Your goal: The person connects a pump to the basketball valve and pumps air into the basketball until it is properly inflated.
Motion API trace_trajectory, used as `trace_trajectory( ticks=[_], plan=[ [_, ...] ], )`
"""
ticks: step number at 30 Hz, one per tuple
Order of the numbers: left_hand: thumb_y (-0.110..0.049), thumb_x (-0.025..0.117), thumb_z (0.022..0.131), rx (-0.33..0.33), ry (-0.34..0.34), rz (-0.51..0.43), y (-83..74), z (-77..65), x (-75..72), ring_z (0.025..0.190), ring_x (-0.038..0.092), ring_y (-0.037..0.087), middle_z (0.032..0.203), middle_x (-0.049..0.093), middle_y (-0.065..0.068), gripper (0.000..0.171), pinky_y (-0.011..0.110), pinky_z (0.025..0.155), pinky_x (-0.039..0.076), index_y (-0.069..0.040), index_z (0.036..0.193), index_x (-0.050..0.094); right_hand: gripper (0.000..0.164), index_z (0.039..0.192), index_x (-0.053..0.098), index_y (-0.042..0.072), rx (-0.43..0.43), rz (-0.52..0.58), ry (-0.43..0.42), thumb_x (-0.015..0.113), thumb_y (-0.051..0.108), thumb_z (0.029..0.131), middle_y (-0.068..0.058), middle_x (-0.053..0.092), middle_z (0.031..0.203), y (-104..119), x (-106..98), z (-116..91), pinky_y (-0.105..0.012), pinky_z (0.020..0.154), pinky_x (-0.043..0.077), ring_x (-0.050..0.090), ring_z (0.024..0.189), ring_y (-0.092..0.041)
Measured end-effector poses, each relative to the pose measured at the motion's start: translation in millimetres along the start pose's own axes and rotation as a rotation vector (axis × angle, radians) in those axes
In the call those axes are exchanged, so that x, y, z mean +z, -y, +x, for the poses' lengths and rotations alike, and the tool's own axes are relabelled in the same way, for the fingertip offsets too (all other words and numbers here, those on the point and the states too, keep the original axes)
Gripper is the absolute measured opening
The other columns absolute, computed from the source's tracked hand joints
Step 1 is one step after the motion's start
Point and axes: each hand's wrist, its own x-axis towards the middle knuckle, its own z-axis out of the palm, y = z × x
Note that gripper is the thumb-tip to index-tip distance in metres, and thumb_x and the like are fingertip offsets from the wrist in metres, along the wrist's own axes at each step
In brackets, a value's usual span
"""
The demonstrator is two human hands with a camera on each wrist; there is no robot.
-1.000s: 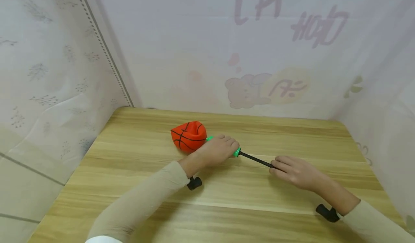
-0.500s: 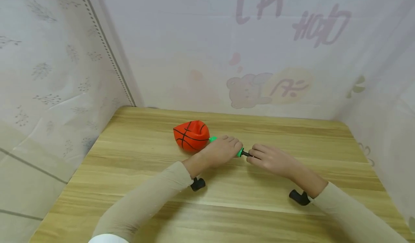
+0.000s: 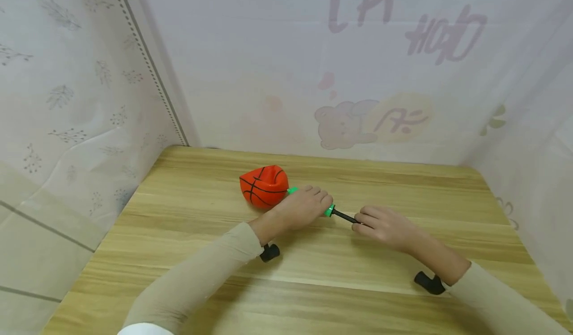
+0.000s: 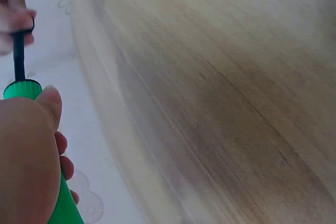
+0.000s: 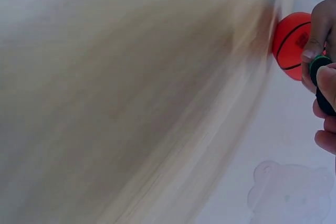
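A half-collapsed orange toy basketball (image 3: 263, 188) with black lines lies on the wooden table, a deep dent in its top. The green nozzle end of a hand pump (image 3: 330, 210) meets its right side. My left hand (image 3: 306, 208) is wrapped round the pump's green barrel, covering most of it; in the left wrist view the thumb lies along the barrel (image 4: 65, 209). My right hand (image 3: 384, 228) grips the black handle at the far end, mostly hidden by the fingers. Between the hands, a length of black rod (image 3: 344, 216) shows out of the barrel.
The wood-grain table (image 3: 313, 295) runs back to a printed curtain (image 3: 250, 76), with more curtain along both sides. Black wrist mounts (image 3: 270, 252) hang beneath both forearms, close over the tabletop.
My right hand pushed the rod in toward the left hand, then drew back a little to the right, so more rod shows again. The left hand and ball hardly moved.
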Motion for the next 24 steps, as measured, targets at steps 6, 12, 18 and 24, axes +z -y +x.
trace_trajectory(
  ticks=[6,12,18,24],
  plan=[
    [-0.026,0.045,0.110,-0.002,0.005,-0.026,2.5,-2.8,-0.9,0.106,0.055,0.016,0.111,0.058,-0.001,0.020,0.029,0.096,0.044,-0.010,0.119,0.052,0.038,0.101,0.067,0.005,0.014,-0.024,0.054,0.031,0.005,0.112,-0.007,0.071,0.096,8.7,-21.4,-25.9,-0.033,0.075,0.055,0.063,0.087,-0.022],
    [-0.028,0.046,0.109,0.011,-0.006,-0.009,3.6,-3.8,0.3,0.097,0.053,0.014,0.104,0.056,-0.002,0.019,0.026,0.087,0.044,-0.011,0.114,0.052,0.043,0.101,0.069,0.005,0.014,-0.035,0.028,0.027,0.005,0.112,-0.008,0.072,0.095,11.8,-29.6,-36.8,-0.034,0.072,0.057,0.066,0.087,-0.024],
    [-0.021,0.044,0.109,0.006,0.003,0.008,0.9,-1.0,0.1,0.099,0.053,0.014,0.104,0.055,-0.001,0.016,0.026,0.089,0.044,-0.010,0.118,0.052,0.040,0.105,0.068,0.005,0.029,-0.025,0.073,0.029,0.005,0.112,-0.007,0.071,0.099,9.5,-25.3,-28.6,-0.034,0.077,0.056,0.064,0.091,-0.023],
    [-0.022,0.043,0.110,-0.002,-0.012,0.018,-1.9,0.4,-0.2,0.098,0.052,0.014,0.103,0.054,-0.001,0.016,0.026,0.090,0.044,-0.010,0.116,0.052,0.041,0.103,0.067,0.004,0.016,-0.003,0.067,0.027,0.005,0.112,-0.006,0.068,0.096,1.7,-9.3,-4.6,-0.030,0.075,0.054,0.060,0.087,-0.021]
  ],
)
